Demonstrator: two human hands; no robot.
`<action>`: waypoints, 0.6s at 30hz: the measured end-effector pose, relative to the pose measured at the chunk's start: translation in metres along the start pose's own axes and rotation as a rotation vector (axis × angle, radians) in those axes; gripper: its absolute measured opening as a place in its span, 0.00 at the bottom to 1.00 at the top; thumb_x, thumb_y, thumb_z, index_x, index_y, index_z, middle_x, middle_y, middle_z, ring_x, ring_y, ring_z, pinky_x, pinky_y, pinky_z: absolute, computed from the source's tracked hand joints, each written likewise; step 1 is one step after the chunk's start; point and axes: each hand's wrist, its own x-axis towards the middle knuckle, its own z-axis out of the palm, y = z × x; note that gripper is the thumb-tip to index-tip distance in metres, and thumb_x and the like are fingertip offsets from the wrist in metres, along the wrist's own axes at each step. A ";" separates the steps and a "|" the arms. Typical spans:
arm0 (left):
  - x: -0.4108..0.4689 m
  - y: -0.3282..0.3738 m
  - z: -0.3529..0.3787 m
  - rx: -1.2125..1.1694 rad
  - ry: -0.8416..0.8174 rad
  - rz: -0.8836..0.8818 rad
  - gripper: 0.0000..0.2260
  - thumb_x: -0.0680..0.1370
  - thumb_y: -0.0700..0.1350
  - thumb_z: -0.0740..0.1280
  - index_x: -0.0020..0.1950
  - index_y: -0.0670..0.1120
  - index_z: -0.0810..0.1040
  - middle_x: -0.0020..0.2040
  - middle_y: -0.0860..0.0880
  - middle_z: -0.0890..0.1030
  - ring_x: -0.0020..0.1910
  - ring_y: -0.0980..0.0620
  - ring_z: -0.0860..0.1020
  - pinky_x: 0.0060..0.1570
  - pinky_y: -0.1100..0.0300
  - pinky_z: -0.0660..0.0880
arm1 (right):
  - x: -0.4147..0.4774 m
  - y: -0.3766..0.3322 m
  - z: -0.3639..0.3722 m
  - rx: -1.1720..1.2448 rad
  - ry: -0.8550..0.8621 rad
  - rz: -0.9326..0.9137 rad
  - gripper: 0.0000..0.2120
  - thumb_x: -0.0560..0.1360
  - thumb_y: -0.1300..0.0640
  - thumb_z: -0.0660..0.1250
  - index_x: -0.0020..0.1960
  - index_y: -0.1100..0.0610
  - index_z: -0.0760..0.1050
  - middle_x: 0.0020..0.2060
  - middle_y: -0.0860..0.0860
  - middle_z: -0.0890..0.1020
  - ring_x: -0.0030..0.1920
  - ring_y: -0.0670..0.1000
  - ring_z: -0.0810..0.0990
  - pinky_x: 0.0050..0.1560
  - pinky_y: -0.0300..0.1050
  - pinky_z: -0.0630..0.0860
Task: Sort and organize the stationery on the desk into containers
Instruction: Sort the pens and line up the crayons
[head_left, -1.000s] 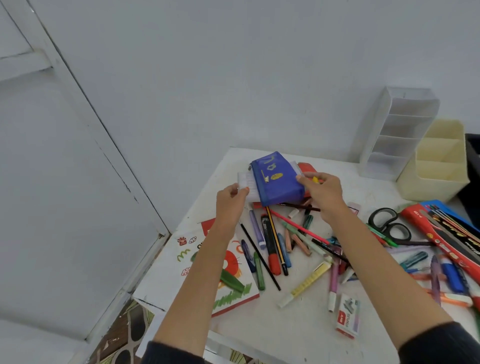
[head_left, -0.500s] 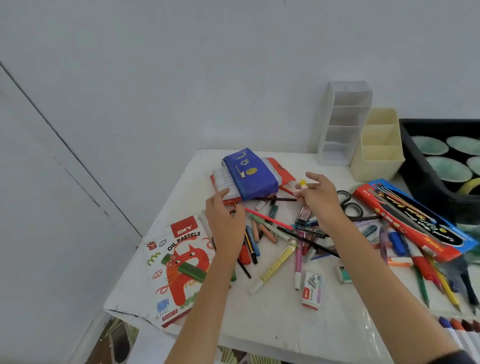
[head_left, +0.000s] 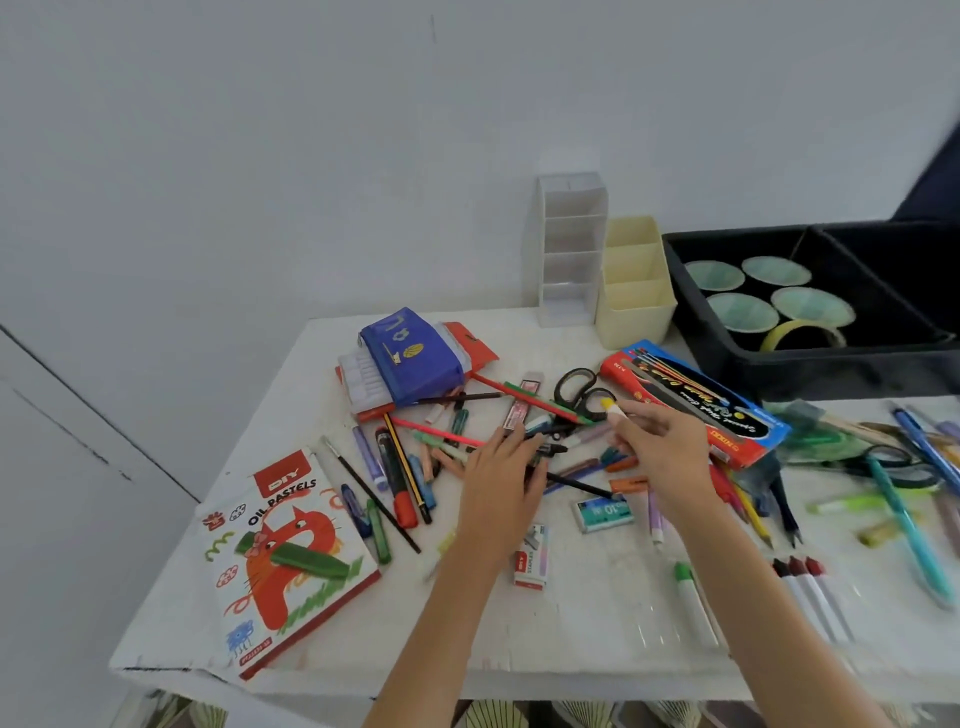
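Pens, pencils, crayons and markers lie scattered over the white desk (head_left: 322, 613). My right hand (head_left: 660, 447) pinches a small yellow-tipped white crayon (head_left: 613, 409) above the pile, just right of the black scissors (head_left: 579, 387). My left hand (head_left: 501, 467) lies palm down with straight fingers on the pens in the middle. A blue pencil case (head_left: 410, 358) rests on a red and white box at the back left. A clear tiered organizer (head_left: 571, 249) and a cream organizer (head_left: 636, 291) stand at the back by the wall.
An oil pastels box (head_left: 280, 561) with a green crayon on it lies at the front left corner. A red and blue pencil box (head_left: 696, 405) sits right of my hands. A black tray (head_left: 810, 358) with green lids and a tape roll is at the back right. More pens lie far right.
The blue pencil case, held up a second ago, now lies on the desk. Both hands have moved right and down to the pile; the view has swung right.
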 end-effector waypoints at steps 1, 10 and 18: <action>-0.001 0.000 0.001 0.014 -0.011 -0.009 0.16 0.81 0.50 0.57 0.68 0.50 0.72 0.71 0.50 0.69 0.73 0.50 0.61 0.71 0.55 0.54 | -0.001 0.002 -0.003 -0.018 0.009 -0.008 0.08 0.73 0.61 0.70 0.52 0.56 0.80 0.33 0.51 0.83 0.32 0.46 0.80 0.28 0.39 0.78; -0.015 -0.002 -0.006 -0.019 0.093 -0.032 0.06 0.79 0.45 0.60 0.49 0.46 0.77 0.54 0.49 0.79 0.58 0.50 0.75 0.64 0.54 0.66 | -0.007 0.018 -0.005 -0.053 0.010 0.071 0.07 0.75 0.60 0.68 0.51 0.56 0.82 0.38 0.54 0.83 0.40 0.52 0.83 0.45 0.50 0.82; -0.019 -0.016 -0.010 -0.075 0.105 -0.134 0.05 0.79 0.43 0.59 0.43 0.47 0.68 0.40 0.51 0.71 0.38 0.52 0.70 0.36 0.62 0.66 | -0.016 0.023 -0.003 -0.061 0.021 -0.002 0.10 0.73 0.62 0.70 0.52 0.51 0.77 0.42 0.50 0.82 0.43 0.50 0.82 0.44 0.46 0.80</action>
